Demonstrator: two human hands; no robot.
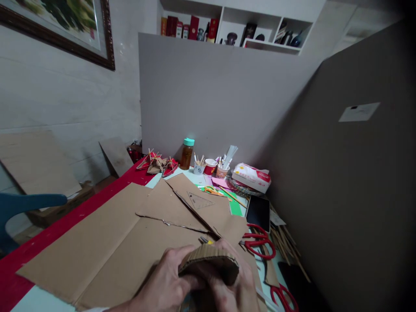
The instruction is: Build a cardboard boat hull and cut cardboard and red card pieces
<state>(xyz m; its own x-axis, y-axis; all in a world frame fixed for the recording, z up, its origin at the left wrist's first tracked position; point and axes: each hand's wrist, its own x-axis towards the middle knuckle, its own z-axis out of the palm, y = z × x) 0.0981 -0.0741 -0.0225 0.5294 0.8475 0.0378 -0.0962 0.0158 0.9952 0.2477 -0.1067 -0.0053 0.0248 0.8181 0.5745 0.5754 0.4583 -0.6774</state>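
1. Corrugated cardboard strip (209, 260), bent into an arch, sits low in view between both hands.
2. Left hand (167, 281) pinches its left end, fingers closed on it.
3. Right hand (235, 284) clamps its right end.
4. Red scissors (260, 242) lie just beside the right hand, on the large cardboard sheet (97, 247).

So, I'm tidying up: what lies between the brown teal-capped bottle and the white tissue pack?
In the head view, between bottle and tissue pack: paper cups holding sticks and pens.

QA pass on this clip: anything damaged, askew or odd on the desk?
Yes. The loose cardboard sheet on the flattened box has a ragged, torn lower edge. Both hands, left and right, bend a corrugated cardboard strip into a curve. Nothing spilled.
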